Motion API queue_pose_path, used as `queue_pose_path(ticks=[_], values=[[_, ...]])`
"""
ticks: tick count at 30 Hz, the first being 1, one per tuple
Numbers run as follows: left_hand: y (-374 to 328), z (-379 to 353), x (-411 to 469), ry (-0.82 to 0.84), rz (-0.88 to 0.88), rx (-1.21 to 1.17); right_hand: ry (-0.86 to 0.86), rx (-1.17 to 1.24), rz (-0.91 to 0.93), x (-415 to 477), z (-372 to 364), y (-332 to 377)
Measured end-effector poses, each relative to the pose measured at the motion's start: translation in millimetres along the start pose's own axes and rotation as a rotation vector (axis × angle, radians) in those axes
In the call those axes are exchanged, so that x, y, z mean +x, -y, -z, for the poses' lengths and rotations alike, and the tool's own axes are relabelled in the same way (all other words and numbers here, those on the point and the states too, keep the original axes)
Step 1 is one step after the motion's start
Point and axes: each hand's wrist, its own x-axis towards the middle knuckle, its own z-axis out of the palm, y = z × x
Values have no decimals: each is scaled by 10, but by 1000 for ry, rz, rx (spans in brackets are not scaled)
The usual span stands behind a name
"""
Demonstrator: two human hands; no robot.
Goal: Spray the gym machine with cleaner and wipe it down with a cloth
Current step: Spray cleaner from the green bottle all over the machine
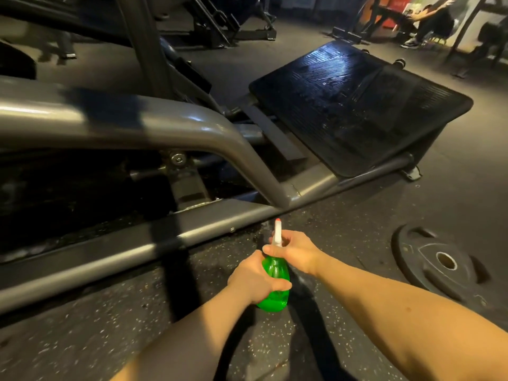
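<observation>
Wrapping the left grip round the green body of the spray bottle, fingers and thumb curled tight on it. Closing the right grip round the white sprayer head just above, thumb lying across the neck. Holding the bottle over the speckled rubber floor, just in front of the gym machine, red nozzle tip pointing toward the lower rail.

Showing a clear green plastic body, glossy, with a slim white top. Carrying no label or writing that can be read.

Looking past the bottle at thick grey steel tubes, bent and welded, with one bolt under the upper tube. Catching the light on a black ribbed footplate beyond, tilted and glistening. Lying flat on the floor to the right, a black weight plate, its markings too faint to read. Sitting far off at the top right, a person among other frames. Casting dark shadow bands across tubes and floor.
</observation>
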Motion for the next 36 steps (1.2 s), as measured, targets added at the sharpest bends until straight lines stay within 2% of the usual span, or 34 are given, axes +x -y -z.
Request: queue_pose_path(ticks=[7, 19, 23, 25, 31, 36], values=[[505, 176, -272, -105, 58, -16, 158, -85, 30, 85, -578, 230], [1036, 352, -822, -247, 138, -227, 327, -313, 162, -73, -1337, 505], [1189, 461, -971, -254, 153, -232, 386, -394, 193, -129, -1640, 660], [1293, 541, -1048, -275, 187, -319, 413, -404, 231, -177, -1809, 755], [1681, 712, -1387, -440, 285, -379, 472, -531, 339, -239, -2339, 945], [1961, 872, -1664, -541, 356, -499, 572, -504, 367, -382, -2883, 1138]])
